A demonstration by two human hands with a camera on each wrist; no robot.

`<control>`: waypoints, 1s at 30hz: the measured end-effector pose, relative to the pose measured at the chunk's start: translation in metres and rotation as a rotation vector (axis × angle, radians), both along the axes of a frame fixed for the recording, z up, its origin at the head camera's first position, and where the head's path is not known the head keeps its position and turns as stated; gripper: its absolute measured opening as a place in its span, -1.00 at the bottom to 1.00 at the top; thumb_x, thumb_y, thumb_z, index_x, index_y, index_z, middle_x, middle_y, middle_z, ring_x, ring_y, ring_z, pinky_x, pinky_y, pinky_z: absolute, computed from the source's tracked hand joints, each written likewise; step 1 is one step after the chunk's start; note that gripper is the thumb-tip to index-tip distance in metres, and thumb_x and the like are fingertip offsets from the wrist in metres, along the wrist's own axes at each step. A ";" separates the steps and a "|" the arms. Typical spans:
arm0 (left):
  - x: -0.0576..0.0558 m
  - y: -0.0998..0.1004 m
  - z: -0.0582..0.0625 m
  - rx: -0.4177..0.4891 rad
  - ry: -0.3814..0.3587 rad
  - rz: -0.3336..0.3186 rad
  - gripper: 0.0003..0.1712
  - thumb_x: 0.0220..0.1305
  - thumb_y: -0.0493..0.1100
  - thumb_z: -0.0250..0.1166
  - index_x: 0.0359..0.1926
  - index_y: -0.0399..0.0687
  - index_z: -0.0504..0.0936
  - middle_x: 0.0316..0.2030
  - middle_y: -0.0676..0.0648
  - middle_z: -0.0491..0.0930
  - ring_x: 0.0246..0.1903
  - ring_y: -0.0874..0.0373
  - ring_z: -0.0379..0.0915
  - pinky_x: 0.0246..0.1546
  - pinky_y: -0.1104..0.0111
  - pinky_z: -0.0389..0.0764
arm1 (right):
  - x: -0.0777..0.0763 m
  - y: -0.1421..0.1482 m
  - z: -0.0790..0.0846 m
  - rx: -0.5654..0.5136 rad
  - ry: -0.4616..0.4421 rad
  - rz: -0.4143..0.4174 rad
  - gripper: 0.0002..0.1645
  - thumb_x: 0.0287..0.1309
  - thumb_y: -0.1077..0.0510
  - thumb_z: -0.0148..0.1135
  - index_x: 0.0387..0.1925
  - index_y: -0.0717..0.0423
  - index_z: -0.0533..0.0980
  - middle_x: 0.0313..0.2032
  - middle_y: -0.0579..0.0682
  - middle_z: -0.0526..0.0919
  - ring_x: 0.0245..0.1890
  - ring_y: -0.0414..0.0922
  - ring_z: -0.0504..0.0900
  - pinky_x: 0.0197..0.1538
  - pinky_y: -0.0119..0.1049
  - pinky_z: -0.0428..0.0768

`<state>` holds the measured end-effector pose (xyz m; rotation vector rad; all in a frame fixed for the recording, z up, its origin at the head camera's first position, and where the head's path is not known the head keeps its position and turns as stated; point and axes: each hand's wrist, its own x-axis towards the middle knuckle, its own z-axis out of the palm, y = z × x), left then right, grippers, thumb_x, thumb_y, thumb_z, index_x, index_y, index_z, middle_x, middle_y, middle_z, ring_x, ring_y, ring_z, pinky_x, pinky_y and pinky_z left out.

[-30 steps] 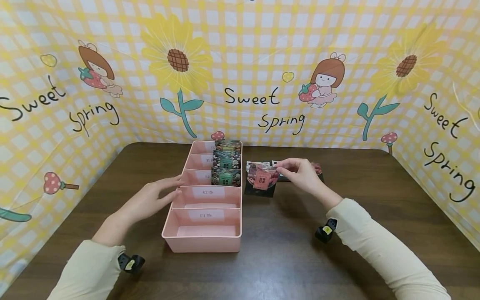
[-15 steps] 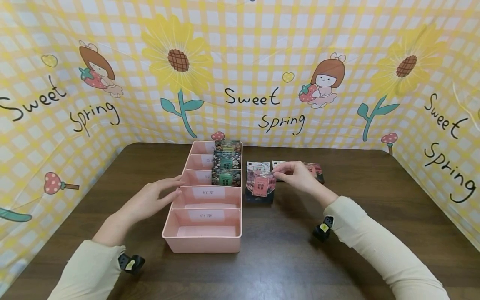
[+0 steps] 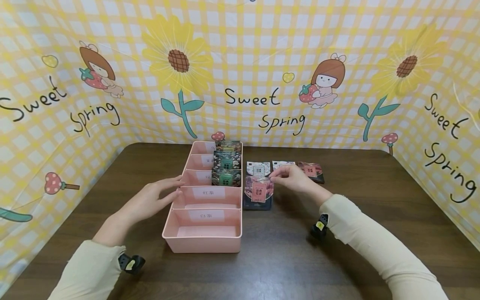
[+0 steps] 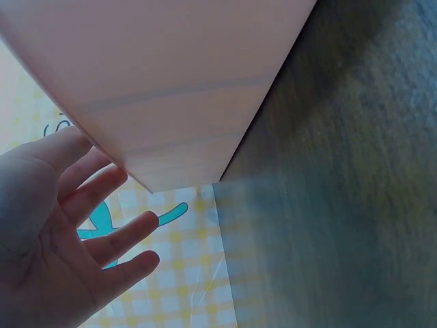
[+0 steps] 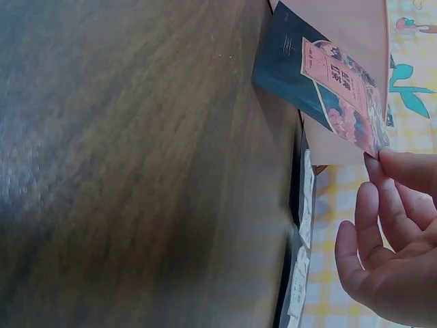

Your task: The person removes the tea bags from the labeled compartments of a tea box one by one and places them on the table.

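Note:
Between thumb and forefinger, my right hand (image 3: 296, 178) pinches a dark tea sachet with a pink label (image 3: 258, 193) by its top right corner. That sachet stands just off the right side of a pink divided box (image 3: 202, 245); the right wrist view shows it tilted, raised from the table. At the box's left rim my left hand (image 3: 144, 200) rests its fingertips, with the other fingers spread loosely in the left wrist view. Green-labelled sachets (image 3: 226, 179) stand in the three far compartments. The two near compartments, with paper labels (image 3: 205, 215), hold nothing visible.
Behind the held sachet lies a white-topped sachet (image 3: 258, 168). Another white-topped sachet (image 3: 282, 163) is partly hidden by my right hand, and a red-labelled sachet (image 3: 312, 171) lies farther right. Yellow checked cloth (image 3: 247, 62) hangs around the brown table (image 3: 285, 258).
My right hand has brought the pink-labelled sachet slightly toward me and to the left, uncovering more of the sachets behind. My left hand has stayed at the box rim.

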<state>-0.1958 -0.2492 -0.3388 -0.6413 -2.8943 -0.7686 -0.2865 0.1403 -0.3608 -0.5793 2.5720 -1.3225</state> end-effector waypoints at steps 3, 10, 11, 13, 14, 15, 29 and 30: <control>0.000 0.000 0.001 -0.003 0.003 -0.003 -0.57 0.32 -0.11 0.15 0.15 -0.20 0.50 0.23 -0.28 0.40 0.23 -0.24 0.30 0.21 -0.10 0.32 | -0.002 -0.001 -0.002 0.013 -0.007 -0.003 -0.76 0.20 0.20 0.18 -0.16 0.28 0.59 -0.23 0.19 0.68 -0.35 -0.26 0.56 -0.27 -0.40 0.50; 0.000 0.000 0.000 -0.005 0.005 -0.006 -0.57 0.32 -0.11 0.15 0.14 -0.19 0.51 0.23 -0.28 0.40 0.23 -0.23 0.31 0.22 -0.09 0.32 | -0.007 -0.005 -0.009 0.049 0.009 -0.013 -0.77 0.19 0.20 0.19 -0.20 0.29 0.62 -0.23 0.20 0.69 -0.34 -0.22 0.59 -0.26 -0.42 0.51; 0.000 -0.001 0.000 -0.004 0.007 -0.008 -0.58 0.32 -0.11 0.15 0.14 -0.20 0.51 0.23 -0.28 0.40 0.23 -0.24 0.31 0.21 -0.10 0.32 | -0.008 -0.005 -0.010 0.054 0.013 -0.017 -0.77 0.18 0.20 0.20 -0.22 0.29 0.62 -0.24 0.20 0.69 -0.34 -0.23 0.58 -0.27 -0.42 0.50; 0.001 -0.001 0.001 -0.005 0.010 -0.011 -0.58 0.31 -0.11 0.16 0.14 -0.19 0.51 0.23 -0.28 0.40 0.22 -0.24 0.31 0.21 -0.10 0.32 | -0.009 -0.005 -0.011 0.067 0.019 -0.025 -0.78 0.17 0.20 0.21 -0.24 0.30 0.62 -0.26 0.19 0.70 -0.35 -0.23 0.59 -0.27 -0.43 0.50; 0.001 -0.001 0.001 -0.006 0.013 -0.013 -0.58 0.31 -0.10 0.16 0.13 -0.19 0.52 0.23 -0.28 0.40 0.22 -0.24 0.32 0.20 -0.11 0.33 | -0.010 -0.005 -0.012 0.076 0.019 -0.033 -0.78 0.16 0.20 0.22 -0.25 0.29 0.63 -0.27 0.18 0.71 -0.36 -0.24 0.59 -0.28 -0.44 0.49; 0.001 -0.001 0.001 -0.007 0.014 -0.015 -0.58 0.31 -0.10 0.16 0.13 -0.19 0.52 0.22 -0.29 0.41 0.22 -0.25 0.32 0.20 -0.11 0.33 | -0.010 -0.005 -0.013 0.081 0.017 -0.040 -0.79 0.16 0.20 0.22 -0.25 0.29 0.63 -0.28 0.18 0.71 -0.36 -0.24 0.59 -0.28 -0.44 0.49; 0.000 0.000 0.002 -0.009 -0.012 -0.001 -0.55 0.32 -0.09 0.15 0.16 -0.20 0.49 0.25 -0.28 0.38 0.24 -0.24 0.29 0.22 -0.11 0.31 | -0.018 -0.009 -0.021 0.161 0.056 -0.047 -0.83 0.08 0.23 0.28 -0.34 0.28 0.67 -0.32 0.17 0.73 -0.42 -0.24 0.59 -0.35 -0.46 0.50; 0.000 0.000 0.001 -0.009 -0.013 -0.001 -0.55 0.32 -0.10 0.15 0.16 -0.20 0.49 0.25 -0.28 0.38 0.24 -0.24 0.29 0.22 -0.10 0.31 | -0.019 -0.009 -0.022 0.167 0.055 -0.049 -0.84 0.08 0.23 0.29 -0.35 0.28 0.67 -0.32 0.16 0.73 -0.43 -0.25 0.58 -0.36 -0.46 0.49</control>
